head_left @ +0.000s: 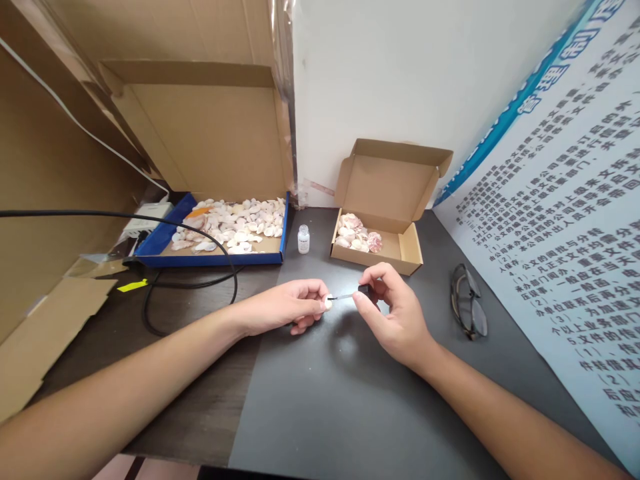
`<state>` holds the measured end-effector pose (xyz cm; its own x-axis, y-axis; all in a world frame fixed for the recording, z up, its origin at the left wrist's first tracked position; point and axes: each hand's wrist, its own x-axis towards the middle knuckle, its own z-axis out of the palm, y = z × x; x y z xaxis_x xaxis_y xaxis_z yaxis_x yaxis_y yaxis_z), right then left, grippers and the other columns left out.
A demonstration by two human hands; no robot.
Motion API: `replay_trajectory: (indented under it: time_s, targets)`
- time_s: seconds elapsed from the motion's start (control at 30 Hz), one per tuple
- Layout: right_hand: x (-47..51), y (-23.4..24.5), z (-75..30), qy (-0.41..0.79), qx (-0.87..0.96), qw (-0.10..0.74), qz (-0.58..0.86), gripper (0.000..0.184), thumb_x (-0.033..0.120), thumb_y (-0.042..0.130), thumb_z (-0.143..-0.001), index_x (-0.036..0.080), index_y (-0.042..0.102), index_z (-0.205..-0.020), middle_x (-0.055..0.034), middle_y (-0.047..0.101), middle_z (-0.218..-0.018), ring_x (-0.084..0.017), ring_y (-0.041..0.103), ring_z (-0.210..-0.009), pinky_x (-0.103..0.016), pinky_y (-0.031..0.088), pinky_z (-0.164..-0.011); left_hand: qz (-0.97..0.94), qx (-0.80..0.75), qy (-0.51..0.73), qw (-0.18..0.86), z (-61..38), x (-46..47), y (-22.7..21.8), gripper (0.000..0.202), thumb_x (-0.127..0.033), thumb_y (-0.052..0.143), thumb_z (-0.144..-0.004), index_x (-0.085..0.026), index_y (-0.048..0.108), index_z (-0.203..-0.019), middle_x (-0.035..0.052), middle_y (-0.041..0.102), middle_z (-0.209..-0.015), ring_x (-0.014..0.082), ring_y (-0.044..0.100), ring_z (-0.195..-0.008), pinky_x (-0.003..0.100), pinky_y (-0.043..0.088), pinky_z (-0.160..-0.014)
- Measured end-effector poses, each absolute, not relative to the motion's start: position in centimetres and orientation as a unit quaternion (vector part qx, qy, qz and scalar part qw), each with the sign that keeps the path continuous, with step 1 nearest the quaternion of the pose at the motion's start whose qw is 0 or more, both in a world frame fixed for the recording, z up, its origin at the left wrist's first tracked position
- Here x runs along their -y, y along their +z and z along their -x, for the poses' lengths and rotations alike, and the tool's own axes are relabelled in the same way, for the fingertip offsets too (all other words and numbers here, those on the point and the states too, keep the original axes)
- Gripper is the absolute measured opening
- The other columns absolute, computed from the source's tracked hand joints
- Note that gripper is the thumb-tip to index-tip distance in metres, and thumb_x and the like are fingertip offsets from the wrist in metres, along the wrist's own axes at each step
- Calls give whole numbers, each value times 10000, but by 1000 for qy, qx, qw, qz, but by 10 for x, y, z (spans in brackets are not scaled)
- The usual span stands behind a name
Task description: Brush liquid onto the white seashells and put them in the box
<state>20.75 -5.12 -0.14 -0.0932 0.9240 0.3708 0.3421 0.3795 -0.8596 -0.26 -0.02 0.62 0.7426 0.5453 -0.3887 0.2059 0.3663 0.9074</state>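
Observation:
Between thumb and fingers, my left hand [293, 307] pinches a small white shell [329, 303], mostly hidden by the fingertips. My right hand [395, 310] is closed on the black cap of a small brush [345, 296]. The brush's dark tip touches or nearly touches the shell; I cannot tell which. Both hands are above the dark grey mat. Beyond them stands a small white-labelled glass bottle [303, 240], upright, with no cap on it.
A blue-edged box [210, 259] of many pale shells stands back left. Back right, an open cardboard box [410, 250] holds several pinkish shells. Folded eyeglasses [467, 303] lie at right. A black cable [235, 270] loops over the left side. A printed poster [560, 220] borders the right.

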Motion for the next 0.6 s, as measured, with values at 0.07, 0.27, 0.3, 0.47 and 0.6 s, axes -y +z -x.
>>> replay_trajectory:
  time_s: [0.07,0.27,0.3,0.47,0.6]
  targets:
    - [51,-2,-207,297,673,482,476,114,204,592,-854,202,487,-897,36,455,-730,-80,440,-589,-207,390,-517,-550,-340,112,754,3,0,6,307,-423,666,-860,-174,495,-907,-72,479,-607,47,411,-501,167,365,-468]
    - [50,1,-207,298,669,484,479,85,226,570,-871,198,491,-883,31,475,-713,-82,442,-577,-211,381,-512,-546,-345,113,755,2,0,6,317,-424,677,-843,-177,488,-901,-68,483,-620,50,403,-503,179,364,-474]
    - [50,1,-207,301,667,484,479,78,233,562,-879,197,492,-878,33,475,-703,-82,441,-570,-211,378,-509,-545,-345,113,756,2,0,6,317,-422,678,-844,-177,484,-897,-69,482,-618,49,400,-502,178,364,-475]
    - [49,1,-207,317,661,467,494,108,272,550,-896,193,500,-843,31,476,-678,-86,443,-566,-221,378,-523,-549,-337,115,756,3,0,5,309,-419,673,-851,-182,482,-906,-75,461,-592,53,398,-504,176,361,-480]
    - [50,0,-207,314,659,450,514,144,301,561,-896,192,503,-821,35,451,-658,-85,415,-558,-225,362,-525,-552,-330,114,757,3,-1,4,298,-417,669,-855,-185,488,-902,-76,454,-585,56,395,-511,179,378,-492]
